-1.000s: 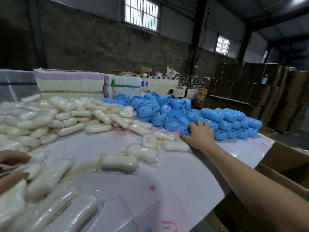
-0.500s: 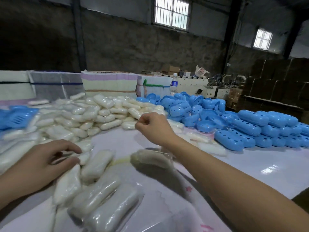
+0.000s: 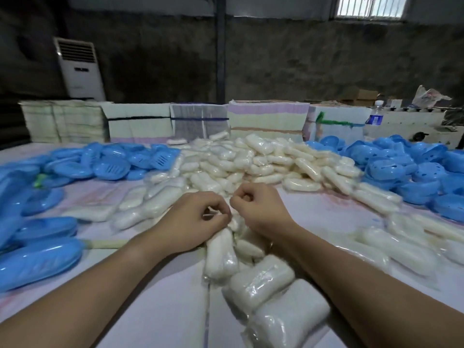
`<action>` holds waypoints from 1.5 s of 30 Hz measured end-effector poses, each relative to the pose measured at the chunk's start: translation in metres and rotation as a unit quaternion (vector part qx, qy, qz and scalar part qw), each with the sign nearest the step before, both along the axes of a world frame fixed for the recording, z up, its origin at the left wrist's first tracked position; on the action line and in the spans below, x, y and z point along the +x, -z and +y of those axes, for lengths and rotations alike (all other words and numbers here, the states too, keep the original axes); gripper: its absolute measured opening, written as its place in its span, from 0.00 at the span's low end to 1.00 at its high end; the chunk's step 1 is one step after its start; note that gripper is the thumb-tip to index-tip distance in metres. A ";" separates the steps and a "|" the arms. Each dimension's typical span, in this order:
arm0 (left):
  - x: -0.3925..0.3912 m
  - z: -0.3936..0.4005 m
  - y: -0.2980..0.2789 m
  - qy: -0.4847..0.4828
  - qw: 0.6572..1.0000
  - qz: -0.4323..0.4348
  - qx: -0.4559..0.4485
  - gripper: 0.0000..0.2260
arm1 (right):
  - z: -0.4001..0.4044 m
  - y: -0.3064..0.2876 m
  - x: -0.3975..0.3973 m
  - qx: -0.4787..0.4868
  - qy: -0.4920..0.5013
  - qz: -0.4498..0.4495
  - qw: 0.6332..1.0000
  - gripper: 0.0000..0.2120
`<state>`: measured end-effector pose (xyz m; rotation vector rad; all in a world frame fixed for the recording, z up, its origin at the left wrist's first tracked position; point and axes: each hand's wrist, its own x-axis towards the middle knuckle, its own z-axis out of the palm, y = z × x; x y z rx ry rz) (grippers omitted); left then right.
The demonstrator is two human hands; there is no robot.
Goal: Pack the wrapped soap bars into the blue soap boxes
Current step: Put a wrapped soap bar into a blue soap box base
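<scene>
Pink-printed table sheeting [image 3: 175,310] is heaped with wrapped soap bars [image 3: 251,162]. In front of that heap, film on one bar [image 3: 221,249] is pinched by the left hand [image 3: 193,222]; the right hand [image 3: 258,209] is curled, contents unclear. Slippery film over a firm, light bar is judged; gripping across the bar's middle is advised. Blue soap boxes [image 3: 108,167] flank the heap.

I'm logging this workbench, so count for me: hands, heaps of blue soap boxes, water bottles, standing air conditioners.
Hands: 2, left hand and right hand
Blue soap box heaps: 2, left heap, right heap
Water bottle: 1
Air conditioner: 1
Total: 6
</scene>
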<state>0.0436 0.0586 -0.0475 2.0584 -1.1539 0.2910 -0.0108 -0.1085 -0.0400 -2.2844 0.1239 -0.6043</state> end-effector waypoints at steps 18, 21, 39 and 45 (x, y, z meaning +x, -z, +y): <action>0.048 0.087 -0.062 -0.374 0.911 -0.022 0.170 0.10 | 0.027 -0.002 -0.008 -0.207 -0.193 -0.054 0.958 0.04; 0.046 0.112 -0.077 -0.374 0.855 0.046 0.356 0.11 | 0.027 -0.002 -0.009 -0.213 -0.204 -0.061 0.954 0.04; 0.011 0.125 -0.053 -0.413 0.869 -0.101 0.254 0.16 | 0.019 -0.002 -0.011 -0.114 -0.201 -0.073 0.970 0.08; -0.005 0.075 -0.057 -0.276 0.939 -0.170 0.111 0.15 | 0.005 -0.007 -0.007 0.019 -0.123 -0.120 0.985 0.11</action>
